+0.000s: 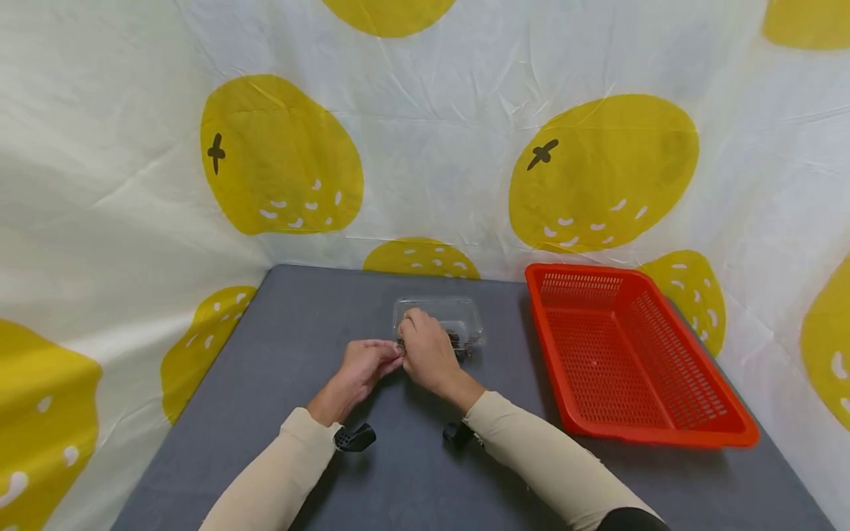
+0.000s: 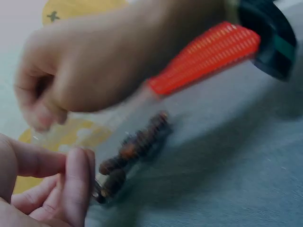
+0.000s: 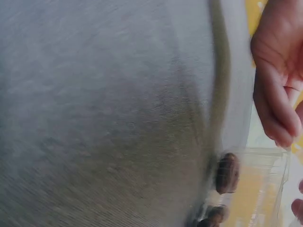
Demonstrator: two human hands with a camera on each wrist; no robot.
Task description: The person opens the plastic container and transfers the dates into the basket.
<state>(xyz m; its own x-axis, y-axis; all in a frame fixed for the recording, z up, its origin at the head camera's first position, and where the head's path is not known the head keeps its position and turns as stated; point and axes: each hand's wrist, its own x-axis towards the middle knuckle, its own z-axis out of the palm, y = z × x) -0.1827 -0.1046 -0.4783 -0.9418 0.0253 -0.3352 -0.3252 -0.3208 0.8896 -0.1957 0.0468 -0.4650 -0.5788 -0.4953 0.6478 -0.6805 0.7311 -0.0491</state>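
A clear plastic box (image 1: 468, 313) lies on the grey table, partly covered by my hands in the head view. Dark brown, wrinkled oblong pieces (image 2: 139, 144), date-like, line its near side. My left hand (image 1: 361, 365) is at the box's near left corner, thumb and fingertips (image 2: 78, 165) pinched together on its edge. Curled above it, my right hand (image 1: 428, 350) reaches over the left part of the box. In the right wrist view its fingertips (image 3: 282, 137) pinch the clear rim. One brown piece (image 3: 228, 172) shows through the plastic there.
An orange-red perforated plastic basket (image 1: 611, 354) stands to the right on the grey table (image 1: 319, 302). Behind and to the left hangs a white cloth (image 1: 432, 162) printed with yellow fruit shapes. Both wrists wear black devices (image 1: 355, 438).
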